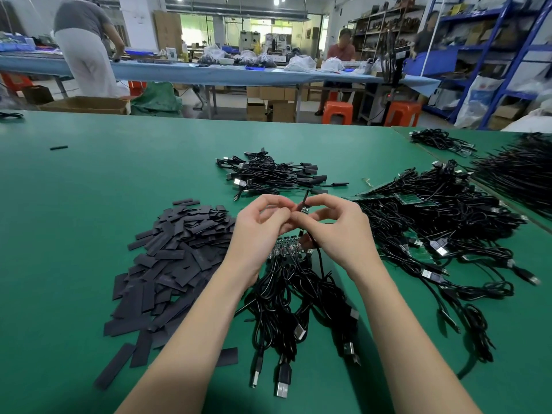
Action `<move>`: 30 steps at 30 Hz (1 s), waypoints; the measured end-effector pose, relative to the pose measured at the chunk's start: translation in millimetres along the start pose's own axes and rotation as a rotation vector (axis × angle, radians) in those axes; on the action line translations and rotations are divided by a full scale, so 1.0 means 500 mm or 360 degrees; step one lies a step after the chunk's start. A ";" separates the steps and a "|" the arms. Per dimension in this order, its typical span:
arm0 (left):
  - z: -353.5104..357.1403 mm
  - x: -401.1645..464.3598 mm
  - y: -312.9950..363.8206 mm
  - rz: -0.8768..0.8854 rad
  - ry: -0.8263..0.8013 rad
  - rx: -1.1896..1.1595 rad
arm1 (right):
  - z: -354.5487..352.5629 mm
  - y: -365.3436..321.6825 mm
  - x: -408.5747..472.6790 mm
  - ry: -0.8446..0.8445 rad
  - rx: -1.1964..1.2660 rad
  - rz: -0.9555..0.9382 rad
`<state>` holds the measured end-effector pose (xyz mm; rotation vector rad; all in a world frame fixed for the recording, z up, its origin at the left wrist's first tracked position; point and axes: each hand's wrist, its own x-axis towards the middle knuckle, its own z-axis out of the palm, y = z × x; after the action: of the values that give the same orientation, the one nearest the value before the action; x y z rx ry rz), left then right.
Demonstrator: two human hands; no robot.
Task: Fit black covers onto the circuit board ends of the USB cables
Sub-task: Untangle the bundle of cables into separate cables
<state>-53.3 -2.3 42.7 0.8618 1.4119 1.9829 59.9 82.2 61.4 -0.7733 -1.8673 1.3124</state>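
Head view, hands: I am watching the left hand and right hand meeting above the green table, both pinching one small circuit board between curled fingertips.
Head view, cover: a thin black cover is sticking up from the board between the two hands; I cannot tell how far it is seated.
Head view, cable: the held cable is hanging down from the board past the right palm.
Head view, landmark: I am placing everything from the board.
Head view, below the board: a row of bare boards is lying partly hidden behind the hands, their bundled USB cables trailing toward me.
Head view, left of the board: a loose heap of flat black covers is spreading over the table.
Head view, beyond the board: a small pile of covered cables is lying on the table.
Head view, right of the board: a larger tangle of cables with green boards is sprawling.
Head view, obstruction: my forearms are covering part of the near bundle.
Head view, room: beyond the table, a long blue bench is carrying bags, two people are working there, orange stools are standing under it, and blue shelving is rising at the right.
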 end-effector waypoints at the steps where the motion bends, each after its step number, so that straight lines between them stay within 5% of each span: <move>1: 0.001 -0.001 -0.002 0.0016 -0.0013 0.0062 | 0.001 0.000 0.000 0.0037 0.0012 0.0015; 7: 0.006 -0.007 -0.017 -0.0184 -0.0167 0.0097 | -0.005 -0.005 -0.001 0.0033 0.0513 0.0242; 11: 0.009 -0.007 -0.007 -0.0218 -0.0286 0.0058 | -0.015 -0.008 0.004 0.0029 0.0482 0.0305; 16: 0.023 -0.009 -0.010 -0.0037 -0.0045 0.0354 | -0.002 -0.014 0.007 0.0073 0.0355 0.0252; 24: 0.028 -0.004 -0.006 -0.0250 0.0150 -0.0367 | -0.017 -0.003 0.010 0.0224 -0.0289 0.0013; 30: 0.027 -0.003 -0.013 -0.0142 0.0053 -0.0046 | -0.027 0.001 0.009 -0.0183 -0.0947 -0.0146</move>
<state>-41.7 6.7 39.7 0.7435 1.4120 1.9537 68.5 92.7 64.7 -0.9023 -2.3939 0.7512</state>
